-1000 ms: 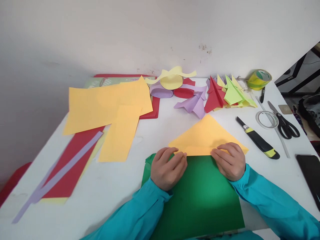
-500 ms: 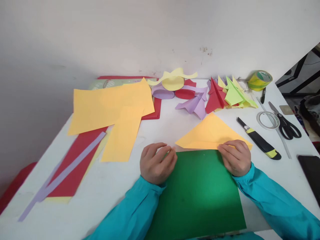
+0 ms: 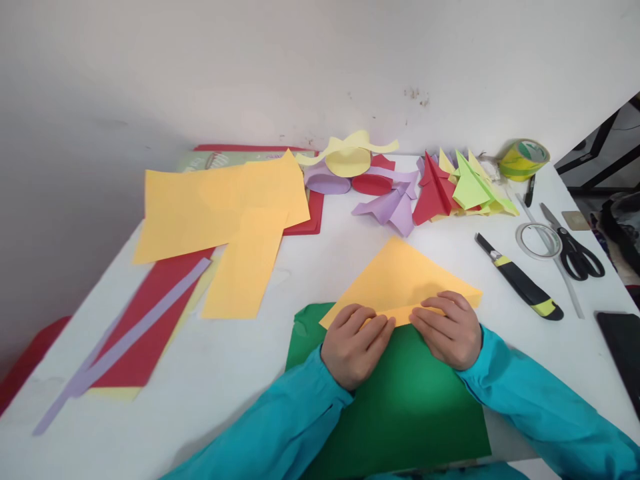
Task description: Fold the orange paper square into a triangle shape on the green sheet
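A triangular folded sheet of orange paper [image 3: 395, 277] lies over the far edge of a green sheet [image 3: 400, 413], its point facing away from me. Along its near edge runs a narrow folded strip. My left hand [image 3: 356, 343] pinches that edge left of the middle, fingers closed together. Close by on the right, my right hand [image 3: 447, 330] grips the same edge between thumb and fingers. The fingertips hide part of the fold.
Orange sheets [image 3: 195, 213], a red sheet [image 3: 155, 327] and purple strips [image 3: 145, 320] lie left. Folded paper planes [image 3: 435, 190] and looped paper pieces [image 3: 347, 163] stand by the wall. Right are a utility knife [image 3: 520, 277], scissors [image 3: 575, 250], tape rolls [image 3: 525, 160] and a black phone-like object [image 3: 620, 347].
The orange paper has come nearer and to the left, tilting slightly. My left hand, earlier apart from it, has moved right and taken hold of its near edge.
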Tool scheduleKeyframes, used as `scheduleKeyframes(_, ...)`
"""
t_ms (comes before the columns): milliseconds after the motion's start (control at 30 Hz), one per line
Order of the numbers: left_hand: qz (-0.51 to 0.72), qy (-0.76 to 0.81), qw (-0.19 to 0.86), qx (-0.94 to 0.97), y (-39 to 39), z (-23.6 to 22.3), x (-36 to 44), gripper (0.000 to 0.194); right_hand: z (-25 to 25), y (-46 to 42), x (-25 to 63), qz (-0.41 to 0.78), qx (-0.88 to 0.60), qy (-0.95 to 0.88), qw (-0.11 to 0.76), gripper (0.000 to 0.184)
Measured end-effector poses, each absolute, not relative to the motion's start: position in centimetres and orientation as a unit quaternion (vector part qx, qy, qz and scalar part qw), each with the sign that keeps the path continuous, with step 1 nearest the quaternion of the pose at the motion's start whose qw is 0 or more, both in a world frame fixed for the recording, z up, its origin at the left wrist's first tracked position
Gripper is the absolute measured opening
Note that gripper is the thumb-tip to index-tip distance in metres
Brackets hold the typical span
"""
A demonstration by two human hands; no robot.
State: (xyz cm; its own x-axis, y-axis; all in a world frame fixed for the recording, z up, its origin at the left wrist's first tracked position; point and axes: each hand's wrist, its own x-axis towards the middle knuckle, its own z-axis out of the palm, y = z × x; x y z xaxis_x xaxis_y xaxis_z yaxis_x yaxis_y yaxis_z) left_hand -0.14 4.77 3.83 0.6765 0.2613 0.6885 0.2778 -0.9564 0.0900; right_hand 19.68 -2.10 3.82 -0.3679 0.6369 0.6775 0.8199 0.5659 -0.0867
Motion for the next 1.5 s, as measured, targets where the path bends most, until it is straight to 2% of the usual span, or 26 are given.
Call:
scheduleKeyframes(900,-0.384,-0.148,0.055,-0.91,5.9,4.5,-1.1,0.02,4.5,-1.9,20.8,-0.181,-0.456,-0.815,0.307,0.011)
scheduleKeyframes(1500,-0.405,-0.18,0.09,-0.892,7.6,5.2,-2.2,0.023,5.0,-1.5,23.9,-0.237,-0.481,-0.789,0.3,0.02)
